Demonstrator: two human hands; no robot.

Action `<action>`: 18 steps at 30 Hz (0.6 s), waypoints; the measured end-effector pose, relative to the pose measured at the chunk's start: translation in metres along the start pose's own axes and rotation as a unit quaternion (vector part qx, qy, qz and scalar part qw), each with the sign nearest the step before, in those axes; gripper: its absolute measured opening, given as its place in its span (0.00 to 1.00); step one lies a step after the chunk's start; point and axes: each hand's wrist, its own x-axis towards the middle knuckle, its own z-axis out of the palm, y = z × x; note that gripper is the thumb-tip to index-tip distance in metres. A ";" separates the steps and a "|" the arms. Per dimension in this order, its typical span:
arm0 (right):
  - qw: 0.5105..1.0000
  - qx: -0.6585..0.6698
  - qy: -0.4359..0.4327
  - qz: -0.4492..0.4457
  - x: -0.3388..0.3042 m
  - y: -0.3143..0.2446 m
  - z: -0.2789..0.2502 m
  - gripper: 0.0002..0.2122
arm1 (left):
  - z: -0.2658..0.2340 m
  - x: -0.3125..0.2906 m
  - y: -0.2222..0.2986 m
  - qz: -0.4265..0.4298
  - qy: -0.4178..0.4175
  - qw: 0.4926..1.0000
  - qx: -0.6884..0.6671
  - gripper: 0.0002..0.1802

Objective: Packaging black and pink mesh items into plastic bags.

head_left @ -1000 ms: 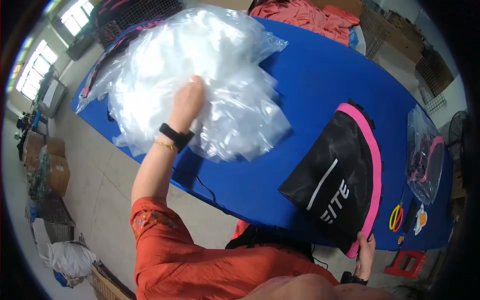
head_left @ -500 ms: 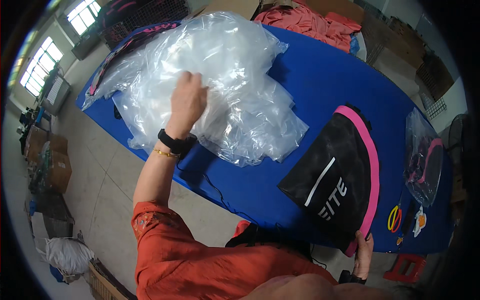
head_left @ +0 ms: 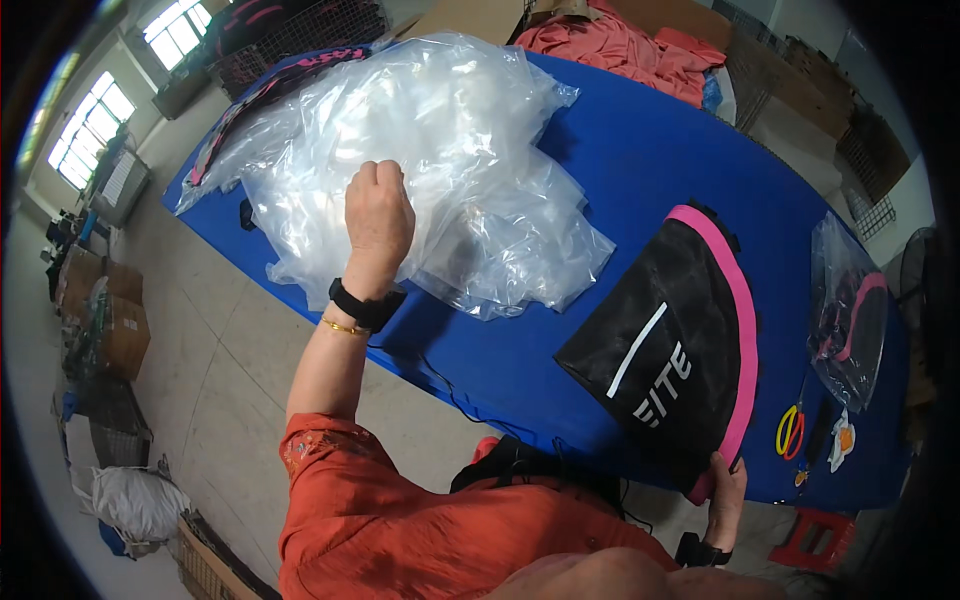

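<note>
A large heap of clear plastic bags (head_left: 470, 130) covers the left part of the blue table (head_left: 640, 150). My left hand (head_left: 380, 212) is over its near side, fingers closed in a pinch on the thin plastic; the fingertips are partly hidden. To the right lies a black folded fabric piece (head_left: 625, 350), fan-shaped, with a pink band along its curved edge and white markings. My right hand (head_left: 728, 495) grips its near corner at the table's front edge, thumb on top and the other fingers mostly hidden.
Yellow-and-red-handled scissors (head_left: 790, 435) lie at the right, near a small white-and-orange item (head_left: 842, 442). Beyond them is a bagged black-and-pink piece (head_left: 850, 315). A black cable (head_left: 450, 395) hangs by the front edge. Coral fabric (head_left: 625, 50) is piled behind the table.
My left fingers have drawn together on the plastic, and the heap's near edge has shifted a little. My right hand keeps its hold on the black fabric piece.
</note>
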 end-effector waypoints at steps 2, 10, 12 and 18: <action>1.000 -0.011 0.005 0.001 -0.002 -0.003 0.001 0.21 | -0.012 -0.006 0.009 -0.055 -0.036 0.996 -0.068 0.04; 1.000 -0.011 -0.013 -0.005 -0.003 -0.008 0.004 0.17 | -0.058 -0.082 0.108 0.093 -0.142 0.938 -0.301 0.17; 1.000 -0.007 -0.009 -0.016 0.000 -0.006 0.004 0.16 | -0.065 -0.105 0.138 0.147 -0.179 0.921 -0.314 0.15; 0.999 0.003 0.050 -0.012 0.029 0.002 -0.003 0.20 | -0.066 -0.129 0.186 0.221 -0.259 0.879 -0.335 0.20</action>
